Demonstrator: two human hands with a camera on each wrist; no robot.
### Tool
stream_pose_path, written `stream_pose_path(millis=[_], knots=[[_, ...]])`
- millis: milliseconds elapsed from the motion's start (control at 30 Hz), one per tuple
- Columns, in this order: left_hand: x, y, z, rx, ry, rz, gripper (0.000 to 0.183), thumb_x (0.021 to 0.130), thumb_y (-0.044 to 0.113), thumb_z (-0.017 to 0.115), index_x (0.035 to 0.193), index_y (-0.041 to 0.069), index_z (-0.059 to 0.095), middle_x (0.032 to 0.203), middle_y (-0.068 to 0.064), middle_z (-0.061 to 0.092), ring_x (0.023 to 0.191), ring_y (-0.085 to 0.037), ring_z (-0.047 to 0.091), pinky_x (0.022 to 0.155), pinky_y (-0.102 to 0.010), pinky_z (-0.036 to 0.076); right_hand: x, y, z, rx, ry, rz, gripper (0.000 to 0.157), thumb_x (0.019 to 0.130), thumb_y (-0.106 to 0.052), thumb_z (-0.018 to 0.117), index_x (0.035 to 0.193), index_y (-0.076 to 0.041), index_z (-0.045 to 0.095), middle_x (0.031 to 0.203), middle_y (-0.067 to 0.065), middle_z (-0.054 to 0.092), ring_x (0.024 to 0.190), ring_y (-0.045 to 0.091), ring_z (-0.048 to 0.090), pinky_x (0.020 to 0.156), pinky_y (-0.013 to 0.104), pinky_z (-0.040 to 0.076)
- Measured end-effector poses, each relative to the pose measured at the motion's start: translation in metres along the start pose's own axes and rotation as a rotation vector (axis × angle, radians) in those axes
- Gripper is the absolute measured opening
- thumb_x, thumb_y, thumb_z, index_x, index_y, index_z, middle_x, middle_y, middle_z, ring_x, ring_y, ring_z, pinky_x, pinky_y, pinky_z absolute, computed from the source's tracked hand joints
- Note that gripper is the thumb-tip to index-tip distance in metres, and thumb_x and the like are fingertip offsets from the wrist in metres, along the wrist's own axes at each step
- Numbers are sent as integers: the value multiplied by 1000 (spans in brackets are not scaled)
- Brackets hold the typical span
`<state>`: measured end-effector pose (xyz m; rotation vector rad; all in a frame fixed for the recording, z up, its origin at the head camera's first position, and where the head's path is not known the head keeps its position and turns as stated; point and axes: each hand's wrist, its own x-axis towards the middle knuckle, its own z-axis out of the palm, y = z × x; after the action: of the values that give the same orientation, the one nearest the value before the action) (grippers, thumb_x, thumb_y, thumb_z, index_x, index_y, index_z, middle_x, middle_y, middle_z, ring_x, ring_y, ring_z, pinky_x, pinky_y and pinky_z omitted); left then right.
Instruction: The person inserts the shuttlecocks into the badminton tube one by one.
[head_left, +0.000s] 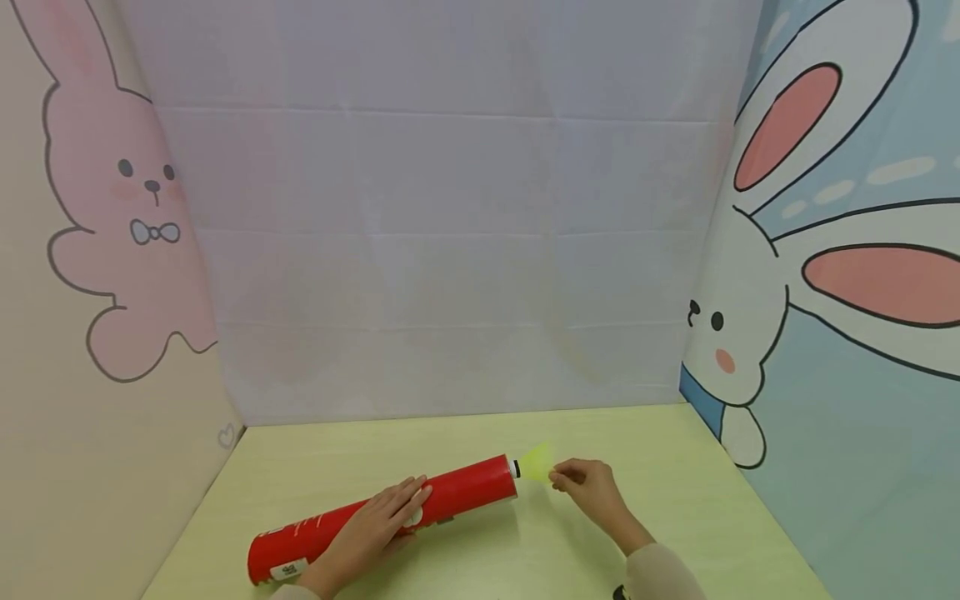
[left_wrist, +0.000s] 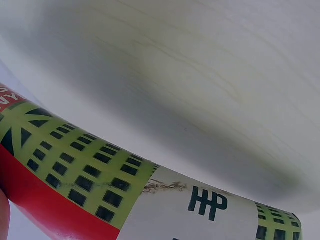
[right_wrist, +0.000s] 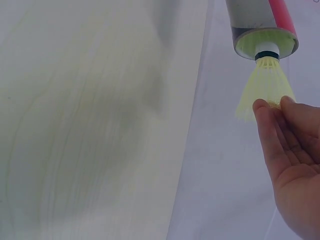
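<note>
A long red shuttlecock tube [head_left: 474, 487] slants across the table, its right end higher in the head view. My left hand [head_left: 373, 523] grips it around the middle, fingers over the top. Printed windows and a white panel on the tube [left_wrist: 85, 170] fill the lower left wrist view. At the tube's open right end is a yellow shuttlecock [head_left: 536, 462], its white cork at the mouth. My right hand [head_left: 596, 493] pinches the skirt's wide edge. In the right wrist view, the shuttlecock [right_wrist: 265, 82] has its cork and dark band right at the tube's opening [right_wrist: 292, 47].
A pale yellow-green table [head_left: 600, 442] lies beneath both hands. Behind it hangs a white creased sheet [head_left: 450, 250]. Side walls carry a pink rabbit [head_left: 120, 250] on the left and a white rabbit [head_left: 738, 333] on the right.
</note>
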<state>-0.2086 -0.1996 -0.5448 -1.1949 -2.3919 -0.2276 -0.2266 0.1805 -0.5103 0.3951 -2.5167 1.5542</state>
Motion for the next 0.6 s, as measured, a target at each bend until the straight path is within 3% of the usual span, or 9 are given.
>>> stream_pose_path(millis=[233, 400, 600], knots=[[2, 1, 0, 19, 1, 9, 93, 70, 22, 86, 148, 10, 37, 148, -9, 42, 131, -24, 45, 95, -39, 50, -1, -2, 7, 16, -62, -67, 16, 89, -6, 67, 94, 9, 70, 83, 21, 70, 72, 22, 70, 66, 33, 59], [3, 1, 1, 22, 13, 21, 92, 70, 22, 86, 148, 9, 38, 150, -8, 40, 131, -24, 45, 95, -39, 50, -1, -6, 13, -3, -79, -124, 13, 89, -4, 66, 91, 7, 70, 82, 19, 70, 71, 19, 69, 66, 24, 58], [5, 2, 2, 21, 13, 26, 93, 70, 22, 86, 148, 9, 37, 149, -10, 41, 132, -24, 43, 96, -38, 49, 0, -14, 18, -5, -91, -175, 8, 88, 0, 66, 89, 6, 71, 81, 14, 71, 71, 20, 69, 66, 24, 57]])
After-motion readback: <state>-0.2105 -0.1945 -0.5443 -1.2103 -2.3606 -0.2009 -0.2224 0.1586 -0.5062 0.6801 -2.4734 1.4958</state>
